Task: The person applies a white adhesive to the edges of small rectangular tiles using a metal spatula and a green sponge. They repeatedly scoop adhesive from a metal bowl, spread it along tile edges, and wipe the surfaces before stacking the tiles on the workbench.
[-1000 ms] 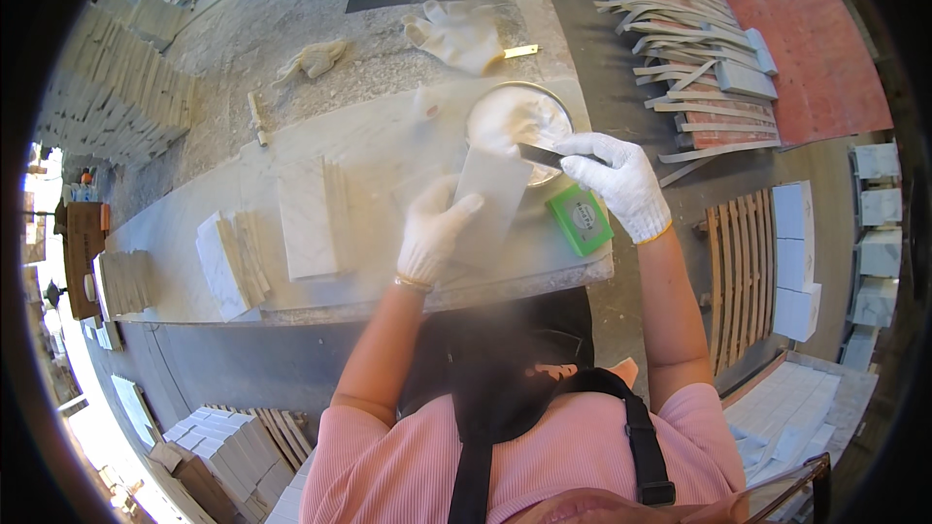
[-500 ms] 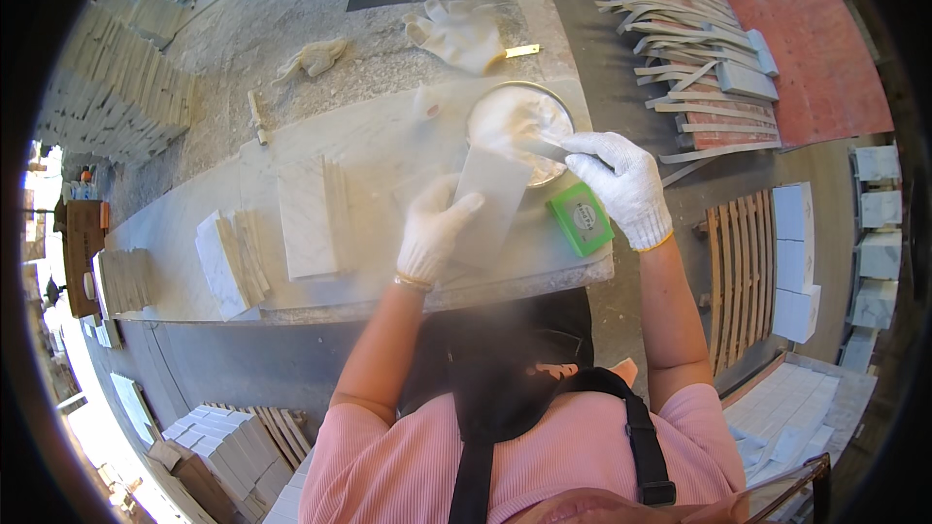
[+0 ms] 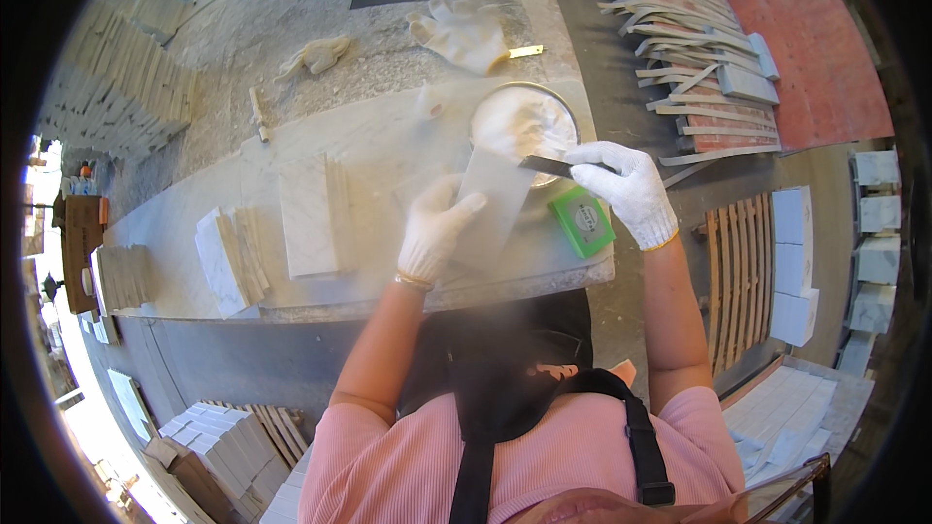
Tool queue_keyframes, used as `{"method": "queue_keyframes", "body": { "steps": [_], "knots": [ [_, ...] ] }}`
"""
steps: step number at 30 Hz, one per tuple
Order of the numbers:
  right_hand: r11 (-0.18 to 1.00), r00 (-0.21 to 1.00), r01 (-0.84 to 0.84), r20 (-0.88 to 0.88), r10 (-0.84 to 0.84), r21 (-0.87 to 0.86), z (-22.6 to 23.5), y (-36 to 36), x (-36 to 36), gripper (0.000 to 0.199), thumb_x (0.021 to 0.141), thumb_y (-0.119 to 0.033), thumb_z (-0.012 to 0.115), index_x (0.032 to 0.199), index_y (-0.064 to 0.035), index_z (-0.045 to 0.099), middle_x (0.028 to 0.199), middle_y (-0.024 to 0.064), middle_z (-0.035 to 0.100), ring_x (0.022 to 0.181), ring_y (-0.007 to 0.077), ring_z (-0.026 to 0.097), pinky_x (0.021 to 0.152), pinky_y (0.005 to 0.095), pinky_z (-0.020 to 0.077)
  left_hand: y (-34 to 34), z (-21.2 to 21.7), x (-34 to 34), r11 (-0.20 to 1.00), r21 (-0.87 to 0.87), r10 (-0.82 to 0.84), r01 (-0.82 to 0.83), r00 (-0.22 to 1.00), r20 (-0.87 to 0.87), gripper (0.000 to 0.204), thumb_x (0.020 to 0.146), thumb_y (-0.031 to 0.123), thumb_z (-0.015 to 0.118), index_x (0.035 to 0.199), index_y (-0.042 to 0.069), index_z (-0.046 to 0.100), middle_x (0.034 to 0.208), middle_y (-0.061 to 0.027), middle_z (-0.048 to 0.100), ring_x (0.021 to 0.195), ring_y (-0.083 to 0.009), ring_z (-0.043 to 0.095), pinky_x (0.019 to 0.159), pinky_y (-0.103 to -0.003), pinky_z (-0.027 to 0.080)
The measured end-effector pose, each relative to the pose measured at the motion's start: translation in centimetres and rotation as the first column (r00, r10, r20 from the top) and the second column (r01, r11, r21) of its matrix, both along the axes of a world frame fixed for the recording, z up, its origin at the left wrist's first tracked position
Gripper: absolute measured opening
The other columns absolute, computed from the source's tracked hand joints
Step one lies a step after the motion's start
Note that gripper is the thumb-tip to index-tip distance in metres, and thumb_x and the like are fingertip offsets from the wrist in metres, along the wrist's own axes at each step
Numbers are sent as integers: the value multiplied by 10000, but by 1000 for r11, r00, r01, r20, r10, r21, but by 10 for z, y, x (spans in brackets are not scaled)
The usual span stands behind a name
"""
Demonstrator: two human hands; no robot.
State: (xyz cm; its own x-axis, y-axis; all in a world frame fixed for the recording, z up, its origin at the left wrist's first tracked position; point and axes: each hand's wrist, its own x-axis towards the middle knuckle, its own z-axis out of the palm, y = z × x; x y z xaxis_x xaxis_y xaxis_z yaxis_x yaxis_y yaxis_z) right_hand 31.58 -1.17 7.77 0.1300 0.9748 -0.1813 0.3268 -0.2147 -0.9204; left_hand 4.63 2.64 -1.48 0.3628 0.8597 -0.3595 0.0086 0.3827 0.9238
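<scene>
My gloved left hand (image 3: 434, 225) grips a pale tile (image 3: 493, 204) by a round tin (image 3: 525, 85) of white material (image 3: 516, 118) on the worktop (image 3: 388, 136); my gloved right hand (image 3: 629, 189) grasps a dark tool (image 3: 549, 167) over the tin's rim.

At the wearer's two hands (image 3: 435, 231) (image 3: 629, 192) are one tin (image 3: 525, 84), one tool (image 3: 546, 166), one green box (image 3: 582, 222).

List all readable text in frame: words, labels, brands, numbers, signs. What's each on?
Green box: dark print on and around a pale round emblem, small and soft; wording not transcribed.
Brown box, far left: any marks too small and blurred to read.
Tile in the left hand and spatula in the right hand: no lettering visible.
</scene>
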Motion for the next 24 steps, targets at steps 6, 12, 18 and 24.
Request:
{"method": "queue_keyframes", "body": {
  "steps": [6, 12, 18, 24],
  "knots": [
    [998, 997, 46, 54, -48, 40, 1, 6, 15, 207, 930, -67, 727, 1120, -1, 776, 975, 12, 750, 828, 59, 626, 728, 229, 497, 1, 1, 1, 1000, -17, 4, -4, 1000, 19, 463, 965, 206, 744, 1333, -56, 638, 1147, -72, 729, 1003, -123, 668, 904, -299, 542],
    [991, 716, -127, 695, 66, 37, -13, 51, 12, 242, 932, -300, 707, 1080, -132, 798, 1031, 94, 773, 923, 276, 723, 827, 375, 561, 2, -2, 0, 998, -54, -8, 11, 999, 44, 436, 961, 187, 745, 1312, -54, 653, 1145, -71, 728, 1005, -121, 663, 904, -296, 540],
    [967, 458, -255, 881, 114, 8, 0, 107, -14, 426, 879, -432, 721, 1261, -243, 738, 1335, 43, 681, 1241, 342, 597, 1000, 446, 521, 3, -10, 1, 1000, 8, -4, 4, 999, 42, 432, 935, 238, 763, 1272, -23, 692, 1125, -73, 738, 1010, -129, 666, 900, -315, 548],
    [866, 545, -489, 812, 208, 106, -34, 168, -77, 493, 807, -459, 778, 1265, -281, 740, 1476, 51, 587, 1354, 327, 526, 1106, 442, 472, 1, -12, 2, 1000, 29, -2, 2, 1000, 14, 463, 931, 264, 765, 1292, -14, 688, 1160, -87, 743, 1026, -138, 669, 923, -325, 543]
  ]
}}
